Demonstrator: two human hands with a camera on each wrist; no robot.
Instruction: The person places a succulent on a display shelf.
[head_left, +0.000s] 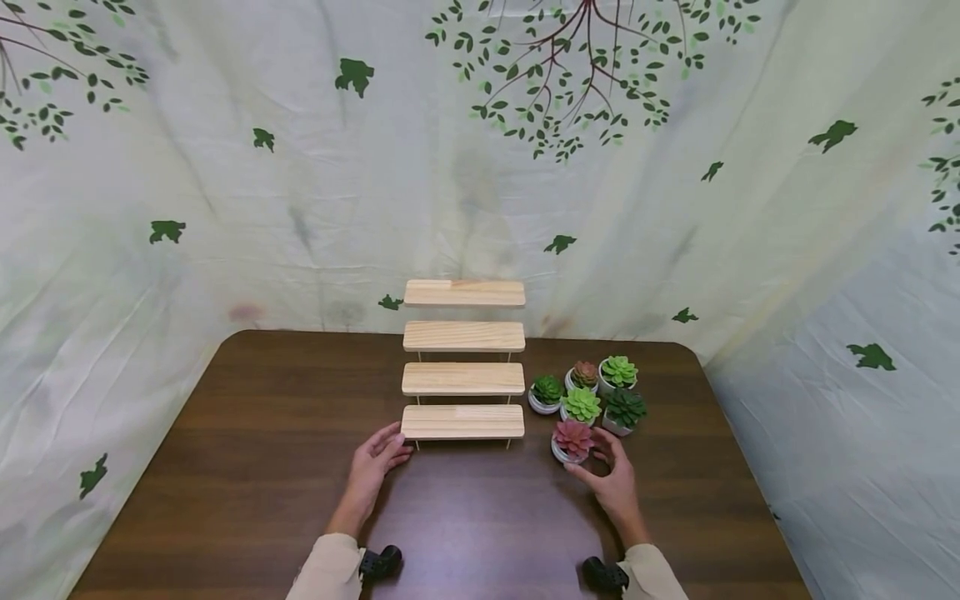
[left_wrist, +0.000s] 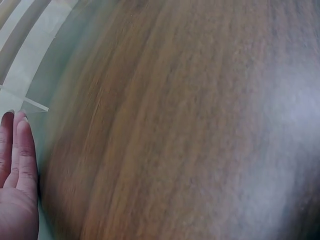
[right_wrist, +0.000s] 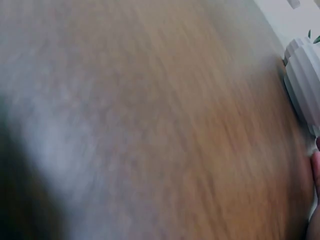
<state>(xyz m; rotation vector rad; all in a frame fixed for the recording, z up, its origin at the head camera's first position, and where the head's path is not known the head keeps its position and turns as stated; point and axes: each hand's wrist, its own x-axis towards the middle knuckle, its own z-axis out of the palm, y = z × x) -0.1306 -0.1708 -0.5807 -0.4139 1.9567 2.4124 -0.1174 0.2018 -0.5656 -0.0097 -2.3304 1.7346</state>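
A tiered stand of several pale wooden shelves (head_left: 462,422) stands at the middle of the table. My left hand (head_left: 372,467) is at the left end of its lowest shelf, fingers nearly straight; in the left wrist view the hand (left_wrist: 17,175) has its fingers extended together. To the right of the stand, my right hand (head_left: 613,482) holds a pink succulent in a white pot (head_left: 572,442) between thumb and fingers. Only a sliver of that hand (right_wrist: 315,200) shows in the right wrist view, below a ribbed white pot (right_wrist: 305,80).
Behind the pink succulent cluster several other potted succulents: dark green (head_left: 625,408), light green (head_left: 581,404), another light green (head_left: 618,370), reddish brown (head_left: 583,374) and green (head_left: 547,389). The brown table (head_left: 285,433) ends at a leaf-patterned cloth (head_left: 480,192).
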